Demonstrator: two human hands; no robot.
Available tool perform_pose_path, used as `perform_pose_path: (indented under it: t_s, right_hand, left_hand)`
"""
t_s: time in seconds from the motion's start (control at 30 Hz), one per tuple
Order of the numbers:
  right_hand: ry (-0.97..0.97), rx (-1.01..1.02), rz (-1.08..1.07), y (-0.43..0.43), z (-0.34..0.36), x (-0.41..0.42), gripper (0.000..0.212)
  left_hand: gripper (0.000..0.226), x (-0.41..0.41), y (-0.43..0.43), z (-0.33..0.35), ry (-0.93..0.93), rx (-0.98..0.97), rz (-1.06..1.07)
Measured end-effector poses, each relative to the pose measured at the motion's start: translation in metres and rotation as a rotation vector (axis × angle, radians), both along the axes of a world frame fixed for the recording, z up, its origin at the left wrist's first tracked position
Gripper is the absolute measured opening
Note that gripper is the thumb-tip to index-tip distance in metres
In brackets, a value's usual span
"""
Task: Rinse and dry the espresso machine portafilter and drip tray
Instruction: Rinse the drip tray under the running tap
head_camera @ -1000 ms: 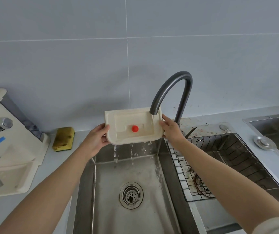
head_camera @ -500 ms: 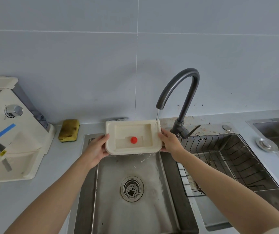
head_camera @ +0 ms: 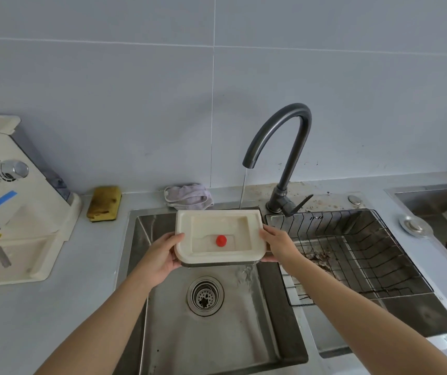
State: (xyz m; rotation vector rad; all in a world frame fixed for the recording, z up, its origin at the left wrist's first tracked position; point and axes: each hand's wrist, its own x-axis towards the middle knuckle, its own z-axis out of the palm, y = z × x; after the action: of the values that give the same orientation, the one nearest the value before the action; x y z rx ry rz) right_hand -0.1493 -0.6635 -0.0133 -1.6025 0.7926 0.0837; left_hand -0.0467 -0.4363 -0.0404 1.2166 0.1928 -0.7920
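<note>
A cream drip tray with a red float knob is held level over the steel sink. My left hand grips its left edge and my right hand grips its right edge. The dark curved faucet runs a thin stream of water that falls just behind the tray's far right corner. Water runs off below the tray's front right edge. No portafilter is in view.
The cream espresso machine stands on the counter at left. A yellow sponge and a crumpled grey cloth lie behind the sink. A wire rack sits in the right basin. A second sink is at far right.
The tray has come down and toward me, from tilted up under the spout to level and lower over the sink. The stream now falls behind it. The cloth has come into view.
</note>
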Motion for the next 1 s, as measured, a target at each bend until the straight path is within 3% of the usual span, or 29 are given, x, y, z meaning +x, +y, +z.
perform_pose_path:
  t_s: [0.3, 0.5, 1.0]
  right_hand:
    - [0.028, 0.049, -0.035, -0.027, 0.008, -0.013, 0.034]
    - [0.0, 0.058, -0.091, -0.055, 0.021, -0.012, 0.056]
    - [-0.049, 0.054, -0.144, -0.095, 0.026, 0.035, 0.085]
  left_hand:
    - [0.028, -0.012, -0.023, -0.004, 0.041, -0.116, 0.012]
    - [0.013, -0.01, -0.034, 0.0, 0.037, -0.125, 0.065]
    - [0.008, -0.002, -0.036, 0.006, 0.028, -0.103, 0.164]
